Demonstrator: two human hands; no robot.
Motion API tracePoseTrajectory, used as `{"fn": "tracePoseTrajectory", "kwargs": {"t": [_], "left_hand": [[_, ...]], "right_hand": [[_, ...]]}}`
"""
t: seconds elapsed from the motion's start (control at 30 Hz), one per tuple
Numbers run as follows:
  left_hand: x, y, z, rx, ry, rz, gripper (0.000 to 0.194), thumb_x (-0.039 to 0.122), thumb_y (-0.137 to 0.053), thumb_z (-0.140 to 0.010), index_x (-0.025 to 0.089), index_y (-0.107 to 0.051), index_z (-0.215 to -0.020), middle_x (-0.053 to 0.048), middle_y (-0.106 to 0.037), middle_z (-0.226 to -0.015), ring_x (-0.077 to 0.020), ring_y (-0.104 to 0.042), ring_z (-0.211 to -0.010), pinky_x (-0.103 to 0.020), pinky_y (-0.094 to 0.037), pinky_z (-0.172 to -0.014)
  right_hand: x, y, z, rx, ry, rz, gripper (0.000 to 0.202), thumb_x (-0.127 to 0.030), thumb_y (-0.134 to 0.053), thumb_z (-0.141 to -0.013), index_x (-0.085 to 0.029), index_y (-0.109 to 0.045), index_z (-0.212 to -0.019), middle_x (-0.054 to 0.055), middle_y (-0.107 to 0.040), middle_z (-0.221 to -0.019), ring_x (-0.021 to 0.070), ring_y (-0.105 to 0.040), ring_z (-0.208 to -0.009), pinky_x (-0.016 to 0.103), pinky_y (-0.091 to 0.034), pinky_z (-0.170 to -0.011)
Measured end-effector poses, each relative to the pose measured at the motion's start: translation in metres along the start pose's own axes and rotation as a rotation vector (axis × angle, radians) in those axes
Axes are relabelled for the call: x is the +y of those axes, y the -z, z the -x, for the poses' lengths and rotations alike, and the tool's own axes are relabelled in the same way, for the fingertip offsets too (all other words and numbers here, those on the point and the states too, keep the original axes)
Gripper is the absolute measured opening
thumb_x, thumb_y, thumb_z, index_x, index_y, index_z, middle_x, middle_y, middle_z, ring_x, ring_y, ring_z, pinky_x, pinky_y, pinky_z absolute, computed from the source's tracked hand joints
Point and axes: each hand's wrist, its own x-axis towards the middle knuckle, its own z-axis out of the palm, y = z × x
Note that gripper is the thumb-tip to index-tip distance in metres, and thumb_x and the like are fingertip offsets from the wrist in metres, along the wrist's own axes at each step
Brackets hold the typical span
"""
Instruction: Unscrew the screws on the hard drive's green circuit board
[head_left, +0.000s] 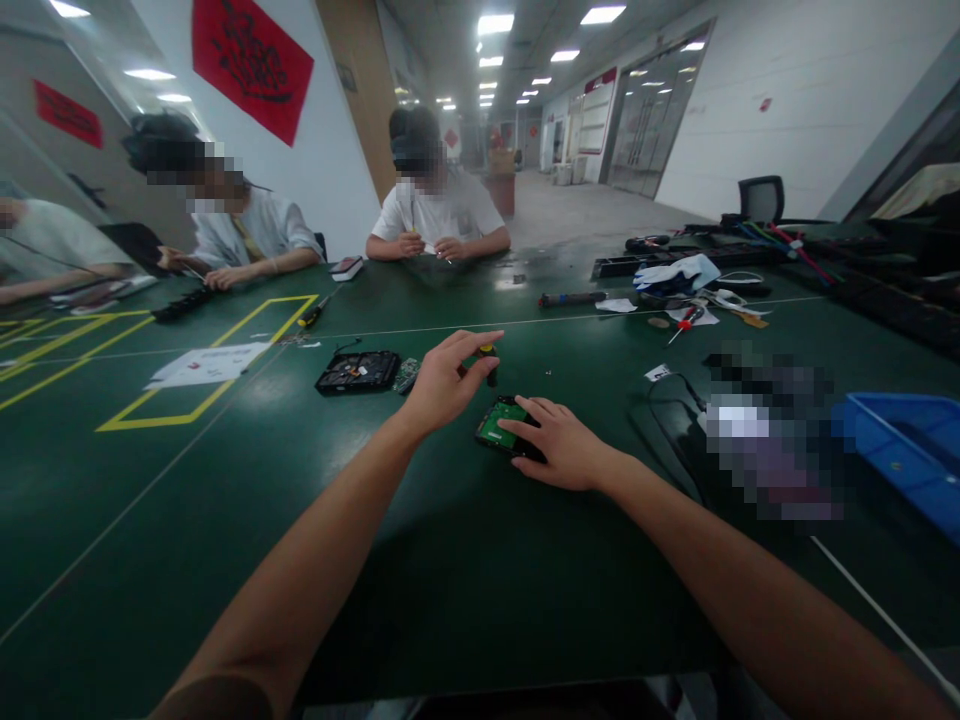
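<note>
No legible text, even on the red poster (253,70)

1. The left hand (448,378) holds a yellow-topped dark tool (491,366) near a green circuit board (502,412).
2. The right hand (561,447) lies spread over that board.
3. On the green surface (480,590), a black device (360,372) lies left; a blue bin (900,399), right.

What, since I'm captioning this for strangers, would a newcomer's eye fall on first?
Probably the centre, where the left hand holds a small yellow-and-black tool and the spread right hand rests on a green circuit-board device. Next, perhaps, the big red sign on the white wall at upper left. The blue bin at the right edge may also stand out against the dark green table.
</note>
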Motion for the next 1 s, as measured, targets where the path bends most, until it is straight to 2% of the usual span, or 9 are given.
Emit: {"fn": "tracePoseTrajectory", "kwargs": {"t": [0.13, 0.27, 0.33, 0.6, 0.73, 0.8, 1.0], "left_hand": [[0.0028, 0.0020, -0.0009, 0.004, -0.010, -0.043, 0.032, 0.027, -0.068, -0.096, 0.026, -0.071, -0.128, -0.008, -0.069, -0.115, -0.0179, -0.067, -0.098, -0.026, -0.059, -0.071], [-0.0012, 0.0004, 0.0005, -0.030, -0.028, 0.015, 0.044, 0.024, -0.057, -0.101, 0.027, -0.059, -0.145, -0.009, -0.067, -0.128, -0.0201, -0.066, -0.109, -0.031, -0.061, -0.078], [-0.0035, -0.0007, 0.0011, -0.035, -0.033, 0.053, 0.045, 0.021, -0.053, -0.102, 0.027, -0.056, -0.147, -0.010, -0.067, -0.128, -0.0203, -0.066, -0.109, -0.033, -0.061, -0.080], [0.0035, 0.0011, -0.0003, -0.004, 0.000, -0.054, 0.033, 0.026, -0.066, -0.097, 0.025, -0.069, -0.130, -0.007, -0.067, -0.114, -0.0188, -0.066, -0.101, -0.028, -0.059, -0.076], [0.0005, 0.0008, 0.0003, -0.036, 0.003, -0.047, 0.046, 0.020, -0.056, -0.101, 0.026, -0.057, -0.146, -0.009, -0.065, -0.124, -0.0174, -0.065, -0.101, -0.028, -0.059, -0.075], [-0.0008, 0.0004, 0.0007, -0.040, 0.001, -0.030, 0.047, 0.019, -0.054, -0.101, 0.026, -0.055, -0.148, -0.009, -0.066, -0.124, -0.0173, -0.065, -0.100, -0.028, -0.059, -0.074], [0.0028, 0.0009, -0.0003, -0.001, 0.010, -0.051, 0.032, 0.029, -0.071, -0.094, 0.024, -0.071, -0.125, -0.007, -0.068, -0.112, -0.0179, -0.067, -0.096, -0.027, -0.059, -0.071]], "right_hand": [[0.0011, -0.0001, 0.0000, 0.001, 0.014, 0.002, 0.066, -0.058, -0.056, -0.098, -0.028, -0.046, -0.157, 0.018, -0.031, -0.166, 0.0414, -0.033, -0.148, 0.059, -0.027, -0.117], [0.0024, -0.0024, -0.0002, -0.001, 0.006, 0.009, 0.067, -0.057, -0.057, -0.098, -0.029, -0.045, -0.157, 0.018, -0.030, -0.167, 0.0412, -0.033, -0.149, 0.060, -0.027, -0.117], [0.0021, -0.0026, -0.0003, -0.005, 0.004, 0.009, 0.067, -0.057, -0.057, -0.098, -0.029, -0.044, -0.157, 0.017, -0.030, -0.167, 0.0409, -0.033, -0.148, 0.059, -0.027, -0.117], [0.0003, 0.0008, -0.0004, -0.014, -0.009, -0.002, 0.067, -0.059, -0.057, -0.098, -0.028, -0.046, -0.156, 0.017, -0.029, -0.167, 0.0418, -0.033, -0.148, 0.059, -0.025, -0.118], [0.0015, -0.0007, -0.0004, -0.017, -0.003, -0.005, 0.067, -0.058, -0.056, -0.098, -0.029, -0.045, -0.157, 0.016, -0.029, -0.167, 0.0408, -0.031, -0.149, 0.060, -0.025, -0.118], [0.0019, -0.0017, -0.0003, -0.010, 0.000, -0.001, 0.067, -0.058, -0.056, -0.098, -0.029, -0.045, -0.157, 0.017, -0.029, -0.167, 0.0407, -0.031, -0.149, 0.060, -0.026, -0.118], [0.0019, -0.0013, 0.0001, -0.009, -0.003, -0.002, 0.067, -0.060, -0.055, -0.098, -0.030, -0.044, -0.157, 0.015, -0.029, -0.168, 0.0404, -0.031, -0.150, 0.059, -0.025, -0.119]]}}
